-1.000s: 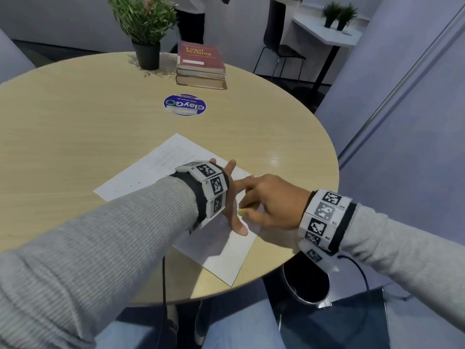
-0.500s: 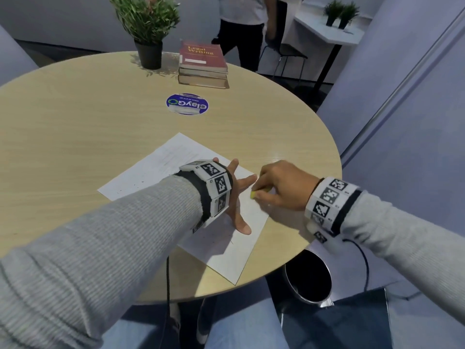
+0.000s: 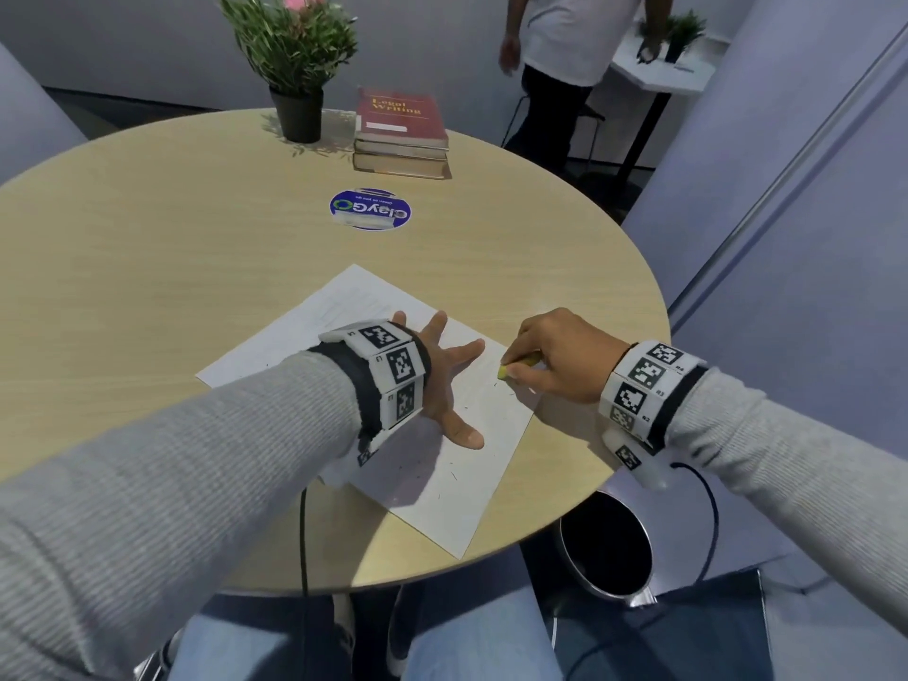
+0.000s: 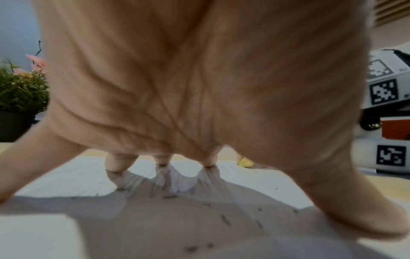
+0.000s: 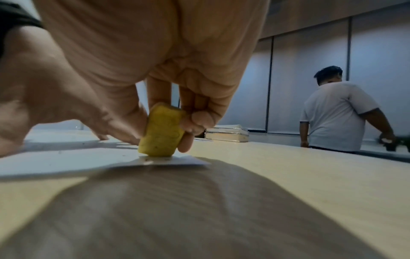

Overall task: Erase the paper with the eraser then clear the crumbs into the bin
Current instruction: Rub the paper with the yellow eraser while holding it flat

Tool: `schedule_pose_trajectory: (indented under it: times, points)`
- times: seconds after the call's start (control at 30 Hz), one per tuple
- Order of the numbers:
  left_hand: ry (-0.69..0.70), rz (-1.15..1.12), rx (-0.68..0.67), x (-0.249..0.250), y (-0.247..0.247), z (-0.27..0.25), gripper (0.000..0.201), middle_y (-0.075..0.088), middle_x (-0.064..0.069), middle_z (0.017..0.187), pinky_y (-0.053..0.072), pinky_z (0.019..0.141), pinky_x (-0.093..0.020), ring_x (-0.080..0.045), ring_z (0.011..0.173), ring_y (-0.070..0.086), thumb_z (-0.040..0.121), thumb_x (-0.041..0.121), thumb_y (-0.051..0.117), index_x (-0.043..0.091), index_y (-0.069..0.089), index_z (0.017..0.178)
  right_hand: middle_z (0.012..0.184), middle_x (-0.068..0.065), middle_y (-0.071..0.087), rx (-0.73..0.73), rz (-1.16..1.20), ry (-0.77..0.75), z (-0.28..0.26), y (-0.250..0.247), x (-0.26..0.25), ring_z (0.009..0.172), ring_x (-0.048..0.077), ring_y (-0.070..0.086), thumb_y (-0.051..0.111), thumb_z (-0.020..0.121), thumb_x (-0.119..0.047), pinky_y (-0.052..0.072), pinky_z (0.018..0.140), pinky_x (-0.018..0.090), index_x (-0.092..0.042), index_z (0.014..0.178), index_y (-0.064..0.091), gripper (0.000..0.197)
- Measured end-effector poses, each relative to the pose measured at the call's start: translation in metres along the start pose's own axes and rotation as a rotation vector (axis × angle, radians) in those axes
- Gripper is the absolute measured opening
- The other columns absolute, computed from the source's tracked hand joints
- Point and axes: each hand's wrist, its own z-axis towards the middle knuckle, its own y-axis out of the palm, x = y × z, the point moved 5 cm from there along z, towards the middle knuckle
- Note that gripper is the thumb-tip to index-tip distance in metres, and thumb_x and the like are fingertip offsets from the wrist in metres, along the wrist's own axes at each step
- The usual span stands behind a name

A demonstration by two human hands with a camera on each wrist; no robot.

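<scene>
Sliding outward along the sheet, the right hand [image 3: 565, 358] has carried the eraser from close beside the other hand's thumb to the paper's right-hand corner, and the person at the back of the room has stepped further into sight. Thumb and fingertips [image 5: 188, 121] are clamped round the yellow eraser [image 5: 162, 131], which stands on end with its lower face pressed to the paper [image 3: 471, 464] right at that corner; holding it upright this way puts the pressure on a small patch, which I'd judge suits rubbing out the last marks near the edge. The left hand [image 3: 444, 385] lies flat on the middle of the sheet, fingers spread and straight, gripping nothing; it looks to be there to pin the paper so it won't creep or buckle under the rubbing. Dark crumbs [image 4: 225, 220] are scattered over the sheet around and under that hand, none swept yet. The bin [image 3: 607, 548] sits on the floor just below the table's near right rim, close under the working hand, well placed for brushing the crumbs straight off the table [image 3: 147, 267] edge later. Farther back stand a potted plant [image 3: 295, 56], a stack of books [image 3: 400, 135] and a round blue sticker [image 3: 371, 209], all well apart from the work.
</scene>
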Motion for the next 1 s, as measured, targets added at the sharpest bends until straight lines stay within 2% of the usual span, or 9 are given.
schedule_pose_trajectory:
  times: [0.1, 0.17, 0.33, 0.5, 0.57, 0.67, 0.77, 0.87, 1.0]
  points:
    - [-0.006, 0.015, 0.017, -0.001, 0.000, 0.001, 0.116, -0.027, -0.006, 0.156, -0.002, 0.110, -0.062, -0.041, 0.142, -0.018, 0.062, 0.084, 0.055, 0.046, -0.018, 0.145, 0.087, -0.001, 0.069, 0.020, 0.054, 0.067, 0.001, -0.005, 0.005, 0.076, 0.012, 0.058, 0.062, 0.087, -0.029, 0.048, 0.072, 0.029, -0.015, 0.097, 0.075, 0.021]
    - [-0.001, 0.009, 0.037, -0.002, 0.002, 0.007, 0.118, -0.028, -0.007, 0.156, -0.004, 0.109, -0.063, -0.043, 0.141, -0.019, 0.061, 0.085, 0.055, 0.046, -0.017, 0.145, 0.086, -0.002, 0.066, 0.033, 0.037, 0.058, 0.000, -0.002, 0.000, 0.075, 0.010, 0.055, 0.062, 0.088, -0.029, 0.044, 0.071, 0.027, -0.014, 0.098, 0.075, 0.022]
    - [-0.002, 0.041, 0.057, -0.001, 0.005, 0.012, 0.121, -0.026, -0.009, 0.156, -0.003, 0.110, -0.063, -0.046, 0.141, -0.016, 0.057, 0.088, 0.054, 0.046, -0.018, 0.145, 0.084, 0.001, 0.062, -0.057, -0.010, -0.217, -0.022, 0.020, -0.044, 0.072, 0.010, 0.051, 0.059, 0.087, -0.033, 0.046, 0.069, 0.026, -0.019, 0.098, 0.074, 0.023]
    - [0.001, 0.020, 0.063, -0.003, 0.005, 0.013, 0.121, -0.024, -0.009, 0.157, -0.003, 0.109, -0.064, -0.047, 0.141, -0.014, 0.056, 0.089, 0.054, 0.047, -0.016, 0.145, 0.089, 0.002, 0.068, 0.058, -0.065, 0.033, 0.002, -0.006, 0.003, 0.083, 0.019, 0.062, 0.061, 0.087, -0.028, 0.039, 0.070, 0.024, -0.015, 0.100, 0.075, 0.023]
    - [-0.007, 0.016, 0.060, -0.004, 0.005, 0.013, 0.121, -0.025, -0.009, 0.156, -0.003, 0.109, -0.064, -0.048, 0.141, -0.014, 0.056, 0.088, 0.054, 0.047, -0.016, 0.145, 0.088, 0.005, 0.067, 0.049, -0.074, -0.038, 0.000, 0.001, -0.009, 0.077, 0.018, 0.059, 0.061, 0.087, -0.026, 0.043, 0.069, 0.026, -0.014, 0.098, 0.075, 0.022]
    - [-0.010, 0.051, 0.048, -0.002, 0.003, 0.011, 0.121, -0.025, -0.009, 0.156, 0.002, 0.110, -0.063, -0.048, 0.141, -0.012, 0.057, 0.088, 0.054, 0.046, -0.019, 0.145, 0.083, 0.005, 0.063, -0.055, -0.029, -0.258, -0.021, 0.020, -0.052, 0.069, 0.012, 0.051, 0.059, 0.087, -0.031, 0.046, 0.067, 0.027, -0.017, 0.094, 0.075, 0.023]
    - [-0.011, 0.048, 0.046, -0.002, 0.003, 0.010, 0.120, -0.024, -0.008, 0.157, 0.002, 0.110, -0.063, -0.047, 0.141, -0.012, 0.058, 0.088, 0.053, 0.046, -0.018, 0.146, 0.084, 0.001, 0.064, -0.020, -0.022, -0.120, -0.006, 0.004, -0.031, 0.074, 0.012, 0.055, 0.060, 0.088, -0.032, 0.049, 0.071, 0.029, -0.017, 0.099, 0.075, 0.024]
    - [-0.008, 0.036, 0.051, -0.002, 0.003, 0.009, 0.120, -0.024, -0.009, 0.157, 0.000, 0.109, -0.064, -0.048, 0.141, -0.012, 0.057, 0.089, 0.053, 0.047, -0.017, 0.145, 0.088, 0.004, 0.066, 0.049, -0.098, -0.008, 0.006, -0.004, -0.006, 0.080, 0.021, 0.061, 0.059, 0.088, -0.029, 0.047, 0.072, 0.029, -0.015, 0.100, 0.074, 0.024]
    - [-0.025, 0.035, 0.017, -0.002, 0.002, 0.007, 0.120, -0.028, -0.008, 0.155, 0.000, 0.110, -0.063, -0.045, 0.141, -0.017, 0.061, 0.085, 0.055, 0.046, -0.021, 0.144, 0.081, 0.002, 0.063, -0.059, -0.071, -0.236, -0.017, 0.019, -0.058, 0.070, 0.016, 0.055, 0.059, 0.086, -0.026, 0.047, 0.066, 0.029, -0.015, 0.089, 0.075, 0.020]
